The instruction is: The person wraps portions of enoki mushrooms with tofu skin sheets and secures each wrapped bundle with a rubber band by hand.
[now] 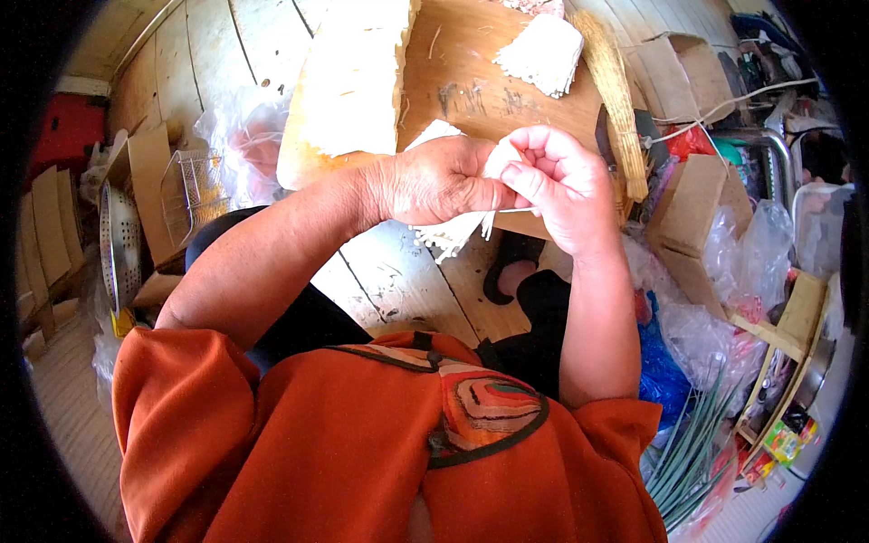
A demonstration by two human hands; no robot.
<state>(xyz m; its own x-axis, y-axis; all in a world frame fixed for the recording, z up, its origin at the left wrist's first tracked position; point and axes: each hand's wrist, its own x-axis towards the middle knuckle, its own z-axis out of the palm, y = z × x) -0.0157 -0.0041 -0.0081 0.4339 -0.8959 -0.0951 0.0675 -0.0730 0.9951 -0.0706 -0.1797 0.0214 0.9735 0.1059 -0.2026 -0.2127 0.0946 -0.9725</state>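
Two hands together, upper centre: your left hand (442, 181) clasps a white strand bundle (450, 235), best kept snug; your right hand (563, 185) pinches alongside, its contents hidden.

This place is appearing to be a room of a home, used for kitchen work. A wide wooden board (462, 95) is resting above a floor of worn planks (167, 77). At the left, a perforated metal bowl (119, 244) is leaning near a wire basket (193, 185). At the right, long green stalks (692, 462), resembling spring onions, are lying beside a small wooden rack (789, 339). Cardboard boxes (697, 213) and clear plastic bags (759, 258) are crowding this side, as in household storage.
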